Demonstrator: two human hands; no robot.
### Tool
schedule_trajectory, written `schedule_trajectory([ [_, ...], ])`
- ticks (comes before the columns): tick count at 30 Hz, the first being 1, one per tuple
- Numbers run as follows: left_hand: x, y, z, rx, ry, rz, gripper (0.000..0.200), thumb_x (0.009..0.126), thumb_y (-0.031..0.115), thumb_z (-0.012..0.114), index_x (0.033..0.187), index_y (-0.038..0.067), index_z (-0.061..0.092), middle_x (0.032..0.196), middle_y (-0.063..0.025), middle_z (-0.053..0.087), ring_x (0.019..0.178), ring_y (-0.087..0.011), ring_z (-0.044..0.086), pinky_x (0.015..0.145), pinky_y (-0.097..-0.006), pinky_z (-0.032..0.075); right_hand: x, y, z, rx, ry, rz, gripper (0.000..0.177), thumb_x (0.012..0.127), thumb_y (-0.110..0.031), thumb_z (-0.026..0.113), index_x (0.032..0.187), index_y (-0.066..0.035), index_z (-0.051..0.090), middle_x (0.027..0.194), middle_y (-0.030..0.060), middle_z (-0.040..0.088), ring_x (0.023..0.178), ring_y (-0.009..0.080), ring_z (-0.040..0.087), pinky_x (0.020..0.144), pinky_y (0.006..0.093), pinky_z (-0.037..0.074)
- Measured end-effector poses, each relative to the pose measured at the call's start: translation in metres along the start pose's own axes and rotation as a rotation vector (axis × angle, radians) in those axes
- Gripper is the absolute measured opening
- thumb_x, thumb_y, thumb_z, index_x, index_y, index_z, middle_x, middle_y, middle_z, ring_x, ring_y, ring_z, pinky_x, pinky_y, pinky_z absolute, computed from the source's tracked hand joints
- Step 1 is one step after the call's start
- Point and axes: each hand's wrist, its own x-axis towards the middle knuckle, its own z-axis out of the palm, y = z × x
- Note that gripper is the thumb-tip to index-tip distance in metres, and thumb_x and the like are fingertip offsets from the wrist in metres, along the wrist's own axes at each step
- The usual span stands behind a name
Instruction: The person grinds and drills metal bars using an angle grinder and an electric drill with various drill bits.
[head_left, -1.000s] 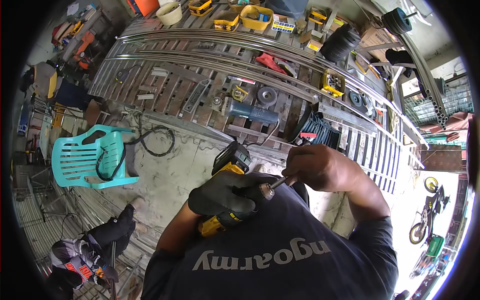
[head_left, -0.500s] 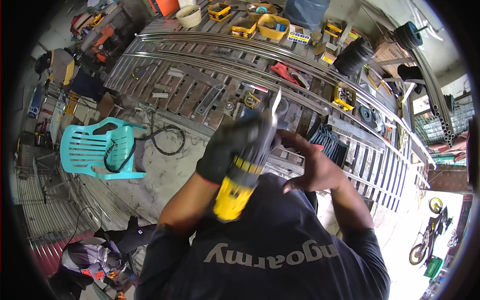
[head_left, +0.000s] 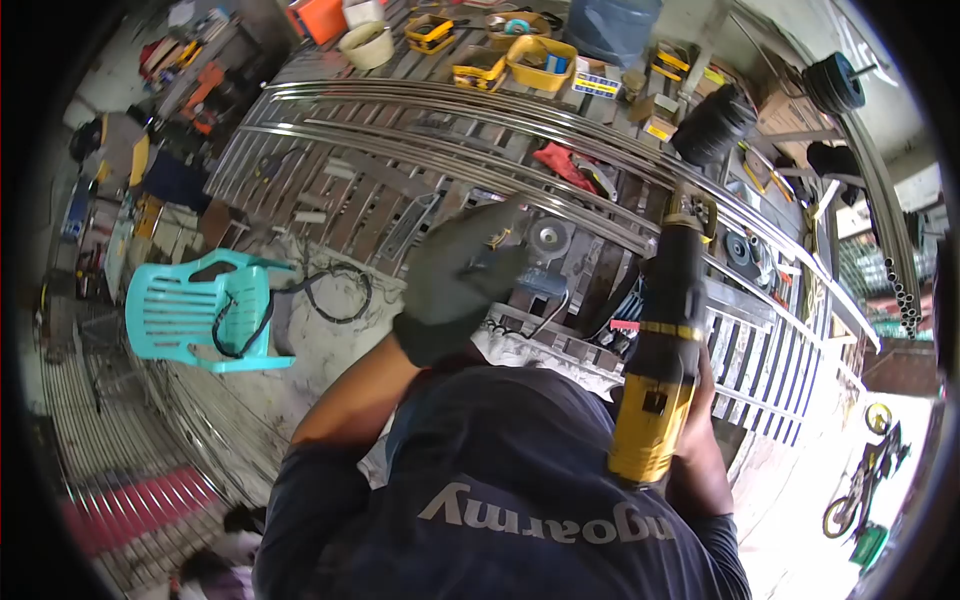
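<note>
My right hand (head_left: 702, 400), bare, is wrapped around a long yellow-and-black power tool (head_left: 668, 345) and mostly hidden behind it. The tool is nearly upright in view, its yellow end toward my body and its dark end toward the table. My left hand (head_left: 462, 275), in a dark grey glove, is slightly blurred over the table's near edge. Its fingers look apart, with nothing seen in them. Just right of the glove lies an angle grinder (head_left: 542, 280) with a round disc (head_left: 549, 238) at its head.
Long metal tubes (head_left: 450, 150) lie across the slatted table (head_left: 765, 370). Yellow bins (head_left: 540, 62) and a red item (head_left: 566, 165) rest farther back. A turquoise chair (head_left: 200, 310) and black cable (head_left: 340, 300) are left; a motorbike (head_left: 865, 470) stands at right.
The power tool has swung from the middle, near both hands, over to the right in my right hand. My gloved left hand has come away from it, uncovering the angle grinder.
</note>
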Motion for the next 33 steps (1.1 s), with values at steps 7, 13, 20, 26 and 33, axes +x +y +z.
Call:
schedule_trajectory([
  [7, -0.012, -0.163, -0.078, 0.562, -0.268, -0.165, 0.083, 0.09, 0.031, 0.087, 0.155, -0.007, 0.052, 0.146, -0.0285, 0.063, 0.133, -0.0421, 0.064, 0.115, -0.0478, 0.05, 0.012, 0.014, 0.027, -0.154, 0.149, 0.339, 0.089, 0.068, -0.033, 0.108, 0.138, -0.001, 0.065, 0.114, 0.0044, 0.077, 0.106, 0.0139, 0.072, 0.091, 0.0304, 0.058],
  [13, 0.036, -0.226, -0.118, 0.346, -0.642, -0.452, 0.09, 0.094, 0.035, 0.083, 0.165, -0.004, 0.043, 0.153, -0.0291, 0.058, 0.141, -0.0383, 0.061, 0.118, -0.0439, 0.049, 0.002, 0.041, 0.08, -0.024, 0.359, 0.205, 0.06, 0.092, -0.023, 0.091, 0.146, -0.009, 0.067, 0.133, 0.0109, 0.076, 0.125, 0.0244, 0.073, 0.108, 0.0409, 0.057],
  [20, 0.089, -0.25, -0.126, 0.152, -0.97, -0.619, 0.087, 0.098, 0.049, 0.08, 0.163, 0.0, 0.049, 0.136, -0.025, 0.074, 0.121, -0.0322, 0.076, 0.105, -0.0392, 0.057, 0.021, 0.03, 0.155, -0.286, 0.398, 0.352, 0.063, 0.095, -0.029, 0.086, 0.15, -0.009, 0.062, 0.139, 0.0134, 0.073, 0.128, 0.0292, 0.071, 0.11, 0.0451, 0.056],
  [26, 0.07, -0.308, -0.1, -0.035, -1.161, -0.667, 0.081, 0.1, 0.036, 0.082, 0.162, -0.002, 0.047, 0.132, -0.0205, 0.076, 0.115, -0.026, 0.076, 0.104, -0.0366, 0.057, 0.095, 0.01, 0.206, -0.72, 0.168, 0.7, 0.041, 0.086, -0.027, 0.09, 0.118, -0.007, 0.074, 0.106, 0.0108, 0.08, 0.099, 0.029, 0.08, 0.089, 0.0423, 0.06],
  [33, 0.09, -0.285, -0.096, -0.094, -1.168, -0.745, 0.063, 0.097, 0.031, 0.081, 0.146, -0.002, 0.058, 0.121, -0.0181, 0.077, 0.108, -0.0283, 0.076, 0.098, -0.0393, 0.058, 0.148, 0.011, 0.235, -0.335, 0.227, 0.949, 0.044, 0.091, -0.021, 0.086, 0.124, -0.001, 0.065, 0.093, 0.0162, 0.078, 0.089, 0.0364, 0.082, 0.078, 0.0416, 0.061],
])
